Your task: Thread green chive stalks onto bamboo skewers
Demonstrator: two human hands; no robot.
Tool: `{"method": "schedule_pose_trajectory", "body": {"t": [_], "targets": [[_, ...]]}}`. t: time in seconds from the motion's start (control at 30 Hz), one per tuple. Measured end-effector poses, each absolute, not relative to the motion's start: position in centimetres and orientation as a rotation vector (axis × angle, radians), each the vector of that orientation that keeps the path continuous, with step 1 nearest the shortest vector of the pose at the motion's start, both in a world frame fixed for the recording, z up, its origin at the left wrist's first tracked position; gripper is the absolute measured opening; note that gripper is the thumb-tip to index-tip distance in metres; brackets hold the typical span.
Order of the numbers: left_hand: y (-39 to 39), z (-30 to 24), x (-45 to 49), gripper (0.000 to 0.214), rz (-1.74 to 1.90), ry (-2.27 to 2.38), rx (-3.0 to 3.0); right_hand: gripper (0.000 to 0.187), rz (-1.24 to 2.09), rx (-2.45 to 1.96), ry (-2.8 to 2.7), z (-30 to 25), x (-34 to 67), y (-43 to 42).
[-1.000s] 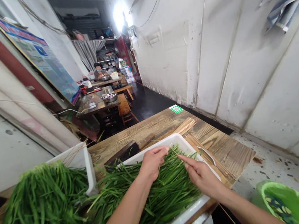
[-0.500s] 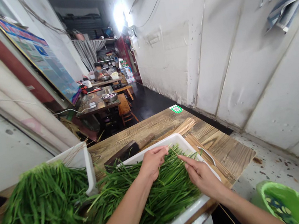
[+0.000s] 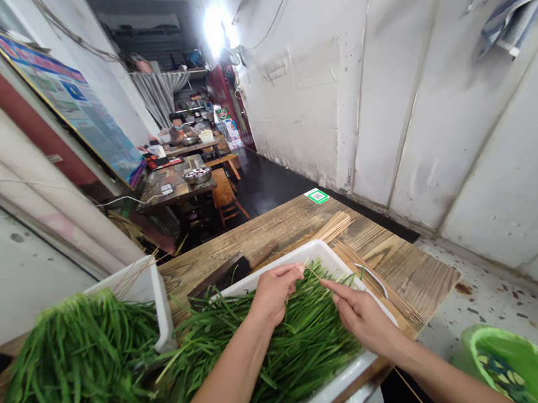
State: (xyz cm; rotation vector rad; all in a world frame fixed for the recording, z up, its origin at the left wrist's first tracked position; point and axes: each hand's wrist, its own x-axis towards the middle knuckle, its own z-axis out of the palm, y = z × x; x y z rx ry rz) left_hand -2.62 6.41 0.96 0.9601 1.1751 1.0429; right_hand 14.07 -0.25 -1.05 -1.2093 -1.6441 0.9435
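Observation:
My left hand (image 3: pixel 276 289) reaches over the white tray (image 3: pixel 324 250), thumb and fingertips pinched on the pale end of a garlic chive. My right hand (image 3: pixel 358 306) is closed on a thin bamboo skewer (image 3: pixel 312 272), whose upper part spans the short gap to my left fingertips. Whether the tip has pierced the chive is too small to tell. Long garlic chives (image 3: pixel 291 346) fill the tray beneath both hands, their pale ends toward the far right side. A thin stick shows below my right forearm; its link to the skewer is hidden.
More chives (image 3: pixel 76 365) heap over another white tray (image 3: pixel 159 298) on the left. A cleaver (image 3: pixel 220 277) lies behind the near tray. Bundled bamboo skewers (image 3: pixel 336 225) rest on the wooden table (image 3: pixel 426 272). A green bucket (image 3: pixel 520 359) stands lower right. A person (image 3: pixel 179 127) sits far back.

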Motion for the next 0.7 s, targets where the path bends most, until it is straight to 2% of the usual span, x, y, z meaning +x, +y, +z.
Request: {"method": "schedule_pose_trajectory", "body": {"t": [0.33, 0.53, 0.7], "targets": [[6.3, 1.01, -2.58, 0.034, 1.034, 1.162, 1.017, 0.027, 0.94, -1.217, -1.686, -0.68, 14.09, -0.39], [5.92, 1.46, -2.25, 0.031, 1.075, 1.249, 1.104, 0.026, 0.913, -1.23, -1.717, -0.69, 14.14, -0.34], [5.81, 1.62, -2.19, 0.02, 1.095, 1.31, 1.248, 0.026, 0.882, -1.254, -1.752, -0.77, 14.26, -0.34]]}}
